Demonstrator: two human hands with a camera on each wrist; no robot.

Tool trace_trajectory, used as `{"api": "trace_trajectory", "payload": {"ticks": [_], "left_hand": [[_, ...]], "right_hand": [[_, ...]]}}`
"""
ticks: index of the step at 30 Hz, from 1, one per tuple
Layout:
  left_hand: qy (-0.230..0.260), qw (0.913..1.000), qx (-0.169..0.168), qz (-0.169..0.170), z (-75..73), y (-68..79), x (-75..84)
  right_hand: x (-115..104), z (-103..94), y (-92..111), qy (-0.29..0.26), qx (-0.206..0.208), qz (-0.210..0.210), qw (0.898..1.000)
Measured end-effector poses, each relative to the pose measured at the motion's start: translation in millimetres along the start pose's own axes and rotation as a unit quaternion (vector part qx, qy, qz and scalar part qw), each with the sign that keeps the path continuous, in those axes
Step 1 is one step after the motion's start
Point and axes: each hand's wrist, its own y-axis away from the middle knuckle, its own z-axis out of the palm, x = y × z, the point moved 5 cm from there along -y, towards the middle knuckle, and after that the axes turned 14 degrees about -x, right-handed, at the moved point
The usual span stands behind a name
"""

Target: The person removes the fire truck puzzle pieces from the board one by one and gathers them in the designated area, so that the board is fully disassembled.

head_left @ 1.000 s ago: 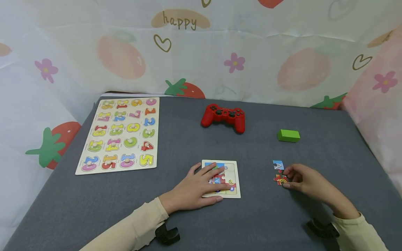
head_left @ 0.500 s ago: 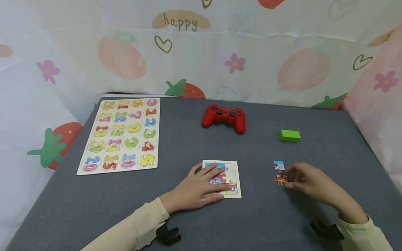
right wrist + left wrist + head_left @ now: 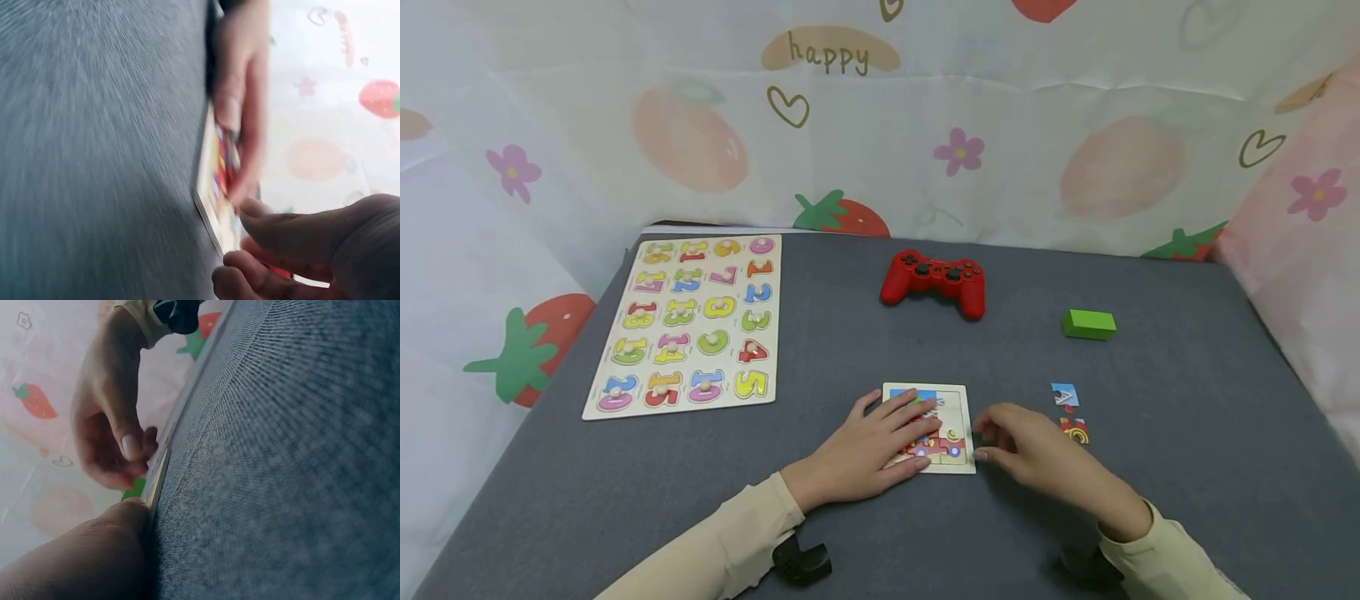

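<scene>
My left hand (image 3: 872, 442) lies with spread, straight fingers across the left part of a small square wooden jigsaw puzzle (image 3: 955, 417). A red vehicle picture shows beyond the fingertips, and bare board shows at the upper right. Just off the puzzle's right edge, my right hand (image 3: 1037, 446) has thumb and fingers curled together. The left wrist view shows a small dark puzzle piece (image 3: 151, 435) pinched at its fingertips. To the right on the cloth are two loose pieces: a blue piece with a white shape (image 3: 1064, 395) and a red-and-yellow piece (image 3: 1074, 430).
A large number-peg board (image 3: 681, 325) lies at the left on the grey cloth. A red game controller (image 3: 934, 282) rests at the back middle, and a green block (image 3: 1089, 325) at the back right. A printed curtain (image 3: 970, 108) hangs behind.
My right hand has moved left from the loose pieces to the puzzle's right edge, carrying a piece. My left hand's lower fingers have drawn back, showing more of the red picture.
</scene>
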Motion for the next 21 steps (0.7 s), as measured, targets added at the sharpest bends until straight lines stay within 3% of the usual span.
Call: {"api": "trace_trajectory", "payload": {"ticks": [6,21], "left_hand": [[0.008,0.9998,0.014,0.012,-2.0,1.3,0.4],[0.028,0.9995,0.014,0.001,-3.8,1.4,0.5]], "right_hand": [[-10,11.7,-15,0.009,0.001,0.001,1.000],[-8,16.4,-16,-0.014,0.006,0.023,1.000]]}}
